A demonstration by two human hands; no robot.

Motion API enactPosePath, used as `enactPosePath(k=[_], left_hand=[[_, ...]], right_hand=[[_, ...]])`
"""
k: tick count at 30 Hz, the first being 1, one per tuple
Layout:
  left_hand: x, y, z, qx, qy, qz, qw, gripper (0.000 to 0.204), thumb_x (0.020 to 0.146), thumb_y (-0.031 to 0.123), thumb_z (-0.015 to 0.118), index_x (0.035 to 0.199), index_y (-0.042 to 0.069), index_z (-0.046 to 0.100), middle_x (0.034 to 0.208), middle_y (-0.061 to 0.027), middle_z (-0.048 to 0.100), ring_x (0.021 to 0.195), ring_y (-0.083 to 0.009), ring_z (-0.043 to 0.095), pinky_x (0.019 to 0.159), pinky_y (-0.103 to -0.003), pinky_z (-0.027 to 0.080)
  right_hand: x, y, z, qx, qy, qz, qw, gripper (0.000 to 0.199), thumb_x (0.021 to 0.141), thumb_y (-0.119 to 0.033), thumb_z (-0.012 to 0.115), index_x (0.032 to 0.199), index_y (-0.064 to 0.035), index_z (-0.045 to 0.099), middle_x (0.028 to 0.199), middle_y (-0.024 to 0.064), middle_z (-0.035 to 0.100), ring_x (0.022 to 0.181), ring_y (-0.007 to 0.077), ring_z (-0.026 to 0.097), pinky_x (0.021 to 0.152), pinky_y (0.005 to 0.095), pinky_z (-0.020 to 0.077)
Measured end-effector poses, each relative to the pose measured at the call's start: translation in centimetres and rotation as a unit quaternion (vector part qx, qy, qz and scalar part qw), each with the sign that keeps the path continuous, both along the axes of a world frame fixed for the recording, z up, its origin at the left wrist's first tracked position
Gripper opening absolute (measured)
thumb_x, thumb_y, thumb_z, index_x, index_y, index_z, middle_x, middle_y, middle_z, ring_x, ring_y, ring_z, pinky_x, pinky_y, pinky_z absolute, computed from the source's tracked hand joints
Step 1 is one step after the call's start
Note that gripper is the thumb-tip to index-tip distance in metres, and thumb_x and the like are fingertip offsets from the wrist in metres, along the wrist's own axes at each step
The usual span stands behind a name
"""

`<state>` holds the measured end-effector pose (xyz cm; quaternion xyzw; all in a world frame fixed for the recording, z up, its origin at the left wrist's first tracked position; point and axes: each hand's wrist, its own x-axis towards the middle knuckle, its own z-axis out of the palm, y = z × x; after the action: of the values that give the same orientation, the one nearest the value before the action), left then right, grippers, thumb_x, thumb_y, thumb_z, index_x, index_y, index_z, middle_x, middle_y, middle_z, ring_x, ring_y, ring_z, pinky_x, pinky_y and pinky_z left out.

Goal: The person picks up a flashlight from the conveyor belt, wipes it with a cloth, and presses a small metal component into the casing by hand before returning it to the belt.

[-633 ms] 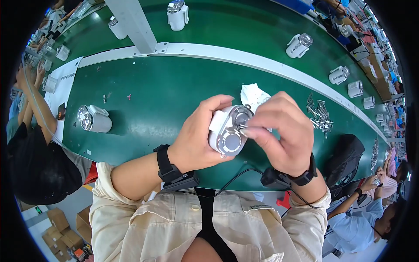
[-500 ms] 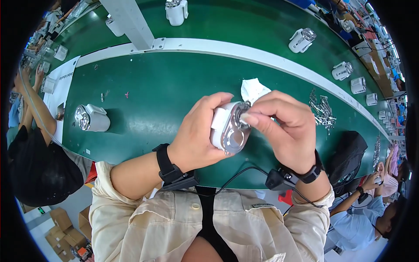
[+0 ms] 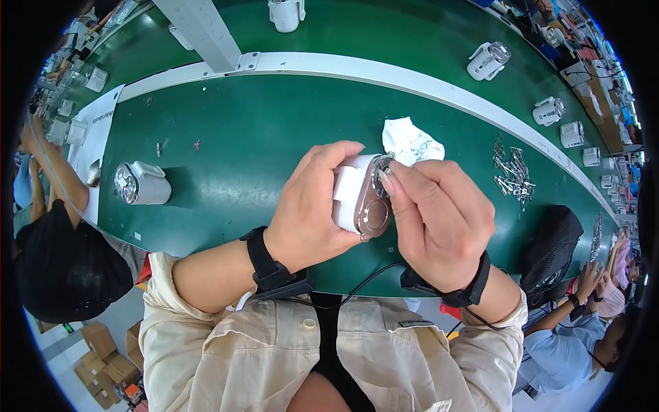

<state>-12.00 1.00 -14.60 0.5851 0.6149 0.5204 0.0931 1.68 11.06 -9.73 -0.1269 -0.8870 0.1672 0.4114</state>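
My left hand (image 3: 310, 206) is wrapped around a white, rounded appliance (image 3: 348, 196) with a shiny metallic end face and a white clip-like handle on its side. It is held above the bench, tilted, with the metallic end towards the right. At the upper part of that face, by a dark opening, my right hand (image 3: 443, 216) pinches with thumb and forefinger. Whatever lies between those fingertips is too small to make out. A similar white appliance (image 3: 151, 187) lies on the bench at the left. Just beyond my right hand is a crumpled white cloth or paper (image 3: 410, 139).
Small metal parts (image 3: 513, 175) lie piled at the right, near a black bag (image 3: 551, 240). A white rail (image 3: 357, 66) separates the green bench (image 3: 240, 137) from a strip carrying more appliances (image 3: 489, 60). Co-workers sit on both sides. A cable runs between my wrist straps.
My right hand has turned and lowered slightly, its fingertips still at the metallic face. The appliance has rotated a little in my left hand. Appliances beyond the rail have shifted right.
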Motion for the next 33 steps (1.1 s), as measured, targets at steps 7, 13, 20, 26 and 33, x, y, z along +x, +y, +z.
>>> enactPosePath(k=[7, 13, 20, 26, 33], left_hand=[[-0.4, -0.2, 0.4, -0.004, 0.000, -0.023, 1.000, 0.074, 0.065, 0.012, 0.086, 0.124, 0.003, 0.042, 0.108, -0.0138, 0.061, 0.092, -0.0221, 0.064, 0.077, -0.032, 0.053], [-0.3, 0.5, 0.0, 0.091, -0.016, -0.067, 0.993, 0.069, 0.062, 0.012, 0.085, 0.119, 0.004, 0.047, 0.106, -0.0145, 0.059, 0.092, -0.0326, 0.059, 0.078, -0.039, 0.050], [0.0, 0.6, 0.0, 0.070, -0.037, -0.071, 0.994, 0.068, 0.063, 0.011, 0.084, 0.119, 0.006, 0.047, 0.108, -0.0139, 0.059, 0.093, -0.0315, 0.059, 0.079, -0.038, 0.049], [0.2, 0.5, 0.3, 0.048, -0.043, -0.063, 0.996, 0.068, 0.063, 0.010, 0.084, 0.120, 0.006, 0.046, 0.107, -0.0134, 0.058, 0.093, -0.0311, 0.059, 0.080, -0.038, 0.049], [-0.1, 1.3, -0.6, 0.093, -0.043, -0.075, 0.992, 0.069, 0.063, 0.009, 0.084, 0.121, 0.006, 0.045, 0.109, -0.0135, 0.057, 0.094, -0.0308, 0.059, 0.082, -0.038, 0.048]], right_hand=[[-0.1, 0.7, -1.5, -0.311, 0.034, 0.100, 0.945, 0.030, 0.079, -0.003, 0.072, 0.108, 0.0022, 0.065, 0.118, 0.0147, 0.057, 0.099, 0.0190, 0.059, 0.081, 0.0306, 0.0498], [-0.4, 1.6, -1.3, -0.676, 0.020, 0.293, 0.676, 0.050, 0.089, -0.024, 0.064, 0.129, 0.0024, 0.049, 0.141, 0.0165, 0.042, 0.123, 0.0239, 0.049, 0.102, 0.0355, 0.0398], [0.0, 1.4, -1.9, -0.627, -0.010, 0.312, 0.714, 0.059, 0.095, -0.035, 0.051, 0.138, 0.0040, 0.040, 0.145, 0.0177, 0.039, 0.127, 0.0268, 0.047, 0.106, 0.0363, 0.0366], [0.3, 1.3, -1.6, -0.535, -0.043, 0.279, 0.796, 0.058, 0.100, -0.037, 0.044, 0.140, 0.0043, 0.038, 0.146, 0.0169, 0.037, 0.129, 0.0259, 0.045, 0.107, 0.0363, 0.0351], [0.0, 1.2, -1.7, -0.661, 0.025, 0.304, 0.685, 0.050, 0.101, -0.031, 0.043, 0.138, 0.0023, 0.043, 0.144, 0.0156, 0.041, 0.128, 0.0235, 0.045, 0.106, 0.0349, 0.0349]])
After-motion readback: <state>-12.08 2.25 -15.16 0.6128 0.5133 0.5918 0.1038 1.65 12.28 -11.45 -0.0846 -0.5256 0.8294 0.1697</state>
